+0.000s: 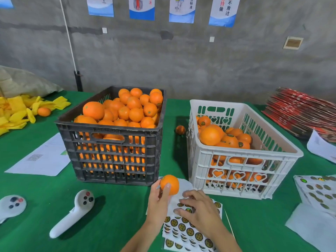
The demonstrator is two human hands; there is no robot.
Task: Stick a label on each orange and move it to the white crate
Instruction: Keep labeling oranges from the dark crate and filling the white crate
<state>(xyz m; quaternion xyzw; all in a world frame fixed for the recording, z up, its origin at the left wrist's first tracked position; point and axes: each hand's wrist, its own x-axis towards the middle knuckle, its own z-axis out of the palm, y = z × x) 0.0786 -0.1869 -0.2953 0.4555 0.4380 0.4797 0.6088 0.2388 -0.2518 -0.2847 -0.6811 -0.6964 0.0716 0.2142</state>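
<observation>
Black crate [111, 142]: sitting left of centre on the green tabletop [112, 211], heaped with unlabelled oranges; bulk of work remaining, by judgement. Left hand [159, 200]: gripping one orange [169, 184] just above the tabletop, in front of the crates; no label showing on it. Right hand [199, 209]: resting with loosely curled fingers on the label sheet [183, 228], apparently picking at a sticker; grip unclear. White crate [241, 153]: standing at right, partly filled with labelled oranges.

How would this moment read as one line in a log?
left hand: holds orange | right hand: on label sheet | white crate: partly filled
</observation>
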